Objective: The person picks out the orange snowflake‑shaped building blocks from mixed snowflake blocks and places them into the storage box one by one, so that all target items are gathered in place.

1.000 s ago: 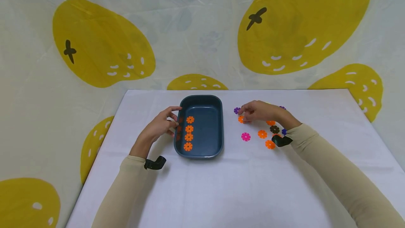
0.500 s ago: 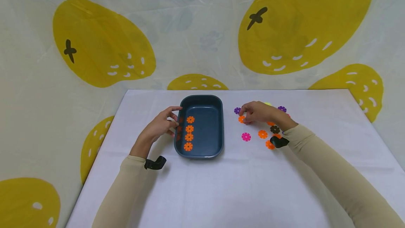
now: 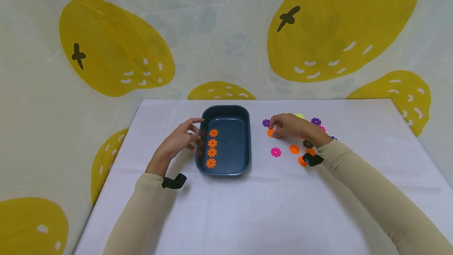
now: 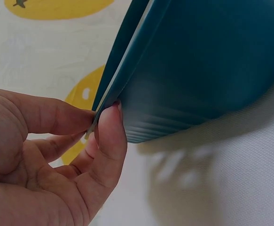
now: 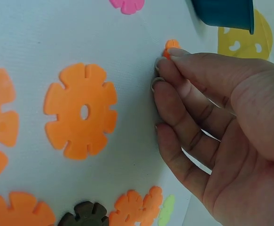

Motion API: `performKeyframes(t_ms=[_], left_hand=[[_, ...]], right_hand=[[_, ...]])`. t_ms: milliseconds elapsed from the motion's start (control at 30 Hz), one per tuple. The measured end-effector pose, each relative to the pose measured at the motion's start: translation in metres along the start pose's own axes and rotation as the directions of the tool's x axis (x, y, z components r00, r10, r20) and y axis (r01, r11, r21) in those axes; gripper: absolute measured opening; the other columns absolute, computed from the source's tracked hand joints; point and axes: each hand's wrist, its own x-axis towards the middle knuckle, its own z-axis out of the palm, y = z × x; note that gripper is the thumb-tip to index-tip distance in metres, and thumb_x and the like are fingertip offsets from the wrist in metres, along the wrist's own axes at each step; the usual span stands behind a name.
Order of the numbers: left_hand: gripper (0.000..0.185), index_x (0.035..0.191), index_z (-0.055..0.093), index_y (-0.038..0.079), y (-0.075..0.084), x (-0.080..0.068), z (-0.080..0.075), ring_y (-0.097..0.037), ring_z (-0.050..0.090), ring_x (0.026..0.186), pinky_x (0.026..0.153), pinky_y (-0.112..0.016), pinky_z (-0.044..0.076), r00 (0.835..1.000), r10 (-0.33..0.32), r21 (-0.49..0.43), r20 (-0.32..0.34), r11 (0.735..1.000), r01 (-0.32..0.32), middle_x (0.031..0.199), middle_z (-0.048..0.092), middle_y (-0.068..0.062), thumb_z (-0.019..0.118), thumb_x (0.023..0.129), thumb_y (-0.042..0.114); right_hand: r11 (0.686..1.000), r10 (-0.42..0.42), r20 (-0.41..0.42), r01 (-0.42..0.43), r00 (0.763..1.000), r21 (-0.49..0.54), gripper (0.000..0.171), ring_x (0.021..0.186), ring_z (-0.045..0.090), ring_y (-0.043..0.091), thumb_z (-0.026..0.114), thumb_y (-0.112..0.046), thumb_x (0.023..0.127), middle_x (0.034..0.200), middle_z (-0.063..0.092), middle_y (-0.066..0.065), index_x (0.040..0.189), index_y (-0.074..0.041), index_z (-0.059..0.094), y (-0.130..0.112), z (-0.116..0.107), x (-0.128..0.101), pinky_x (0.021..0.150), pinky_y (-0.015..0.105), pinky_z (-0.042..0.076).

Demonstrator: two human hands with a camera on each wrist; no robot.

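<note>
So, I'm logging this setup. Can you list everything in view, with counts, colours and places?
Table: one, white, foreground
Backdrop: one, pale, yellow prints, behind the table
Tray: one, dark blue, left of table centre
Tray discs: four, orange, column along its left side
Loose orange discs: at least five, right of tray, some hidden
Pink discs: at least two, right of tray
Purple discs: two, toward table's far edge
Yellow disc: one, between the purple discs
Dark brown disc: one, right of tray
Blue disc: one, rightmost, partly hidden
Wrist devices: two, black, one each side
Sleeves: two, beige, left and right
Left hand: one, pinching tray's left rim
Right hand: one, fingers pinching an orange disc
</note>
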Motion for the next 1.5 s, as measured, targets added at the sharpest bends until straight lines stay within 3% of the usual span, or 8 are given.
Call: performKeyframes(t_ms=[467,700,933,1200,1367,1500], left_hand=[[0.065,0.154,0.041,0.018,-0.0006,0.0001,0.0000,-0.032,0.056,0.094,0.061,-0.038,0.059,1.000,-0.015,-0.014,0.001,1.000,0.015,0.112,0.045,-0.015,0.054,0.093,-0.003],[0.065,0.154,0.040,0.016,-0.0001,-0.0004,-0.0001,-0.033,0.056,0.094,0.062,-0.041,0.059,1.000,0.001,-0.017,0.011,1.000,-0.001,0.112,0.044,-0.015,0.054,0.094,-0.003],[0.065,0.153,0.042,0.018,-0.0012,0.0013,0.0002,-0.033,0.056,0.094,0.060,-0.038,0.059,1.000,-0.006,-0.016,0.004,1.000,0.006,0.113,0.044,-0.016,0.054,0.093,-0.004],[0.066,0.153,0.042,0.019,-0.0025,0.0028,0.0001,-0.032,0.055,0.093,0.060,-0.038,0.059,1.000,-0.010,-0.011,-0.001,1.000,0.010,0.112,0.044,-0.015,0.055,0.092,-0.004],[0.065,0.153,0.042,0.019,-0.0026,0.0031,0.0000,-0.031,0.056,0.093,0.060,-0.038,0.059,1.000,-0.009,-0.010,0.000,1.000,0.009,0.112,0.045,-0.015,0.055,0.093,-0.004],[0.065,0.153,0.042,0.019,-0.0021,0.0032,0.0001,-0.032,0.056,0.093,0.060,-0.038,0.059,1.000,-0.012,-0.009,0.000,1.000,0.012,0.112,0.045,-0.015,0.055,0.093,-0.004]], right_hand=[[0.999,-0.042,-0.080,0.039,0.996,-0.037,0.021,0.094,0.055,0.025,0.075,-0.011,0.091,0.097,0.061,0.008,0.111,-0.008,0.068,-0.0026,0.0046,-0.0031,0.080,0.033,0.052],[0.997,-0.071,-0.108,0.067,0.992,-0.045,0.020,0.091,0.057,0.024,0.076,-0.009,0.089,0.101,0.064,0.007,0.107,-0.010,0.066,-0.0023,0.0054,-0.0028,0.080,0.033,0.053],[0.992,-0.117,-0.128,0.110,0.985,-0.060,0.019,0.092,0.059,0.024,0.076,-0.004,0.089,0.097,0.067,0.005,0.105,-0.010,0.068,-0.0032,0.0038,-0.0045,0.085,0.037,0.054],[0.995,-0.100,-0.129,0.095,0.987,-0.041,0.011,0.095,0.059,0.025,0.073,-0.004,0.091,0.096,0.068,0.004,0.099,-0.010,0.068,-0.0038,0.0020,-0.0075,0.089,0.040,0.054],[0.984,-0.159,-0.149,0.145,0.976,-0.102,0.010,0.094,0.062,0.023,0.074,-0.005,0.090,0.091,0.071,-0.001,0.088,-0.015,0.074,-0.0001,0.0029,-0.0087,0.087,0.039,0.054],[0.979,-0.179,-0.133,0.163,0.975,-0.121,0.009,0.094,0.063,0.021,0.076,-0.007,0.089,0.091,0.072,-0.003,0.092,-0.016,0.076,0.0001,0.0030,-0.0097,0.087,0.040,0.057]])
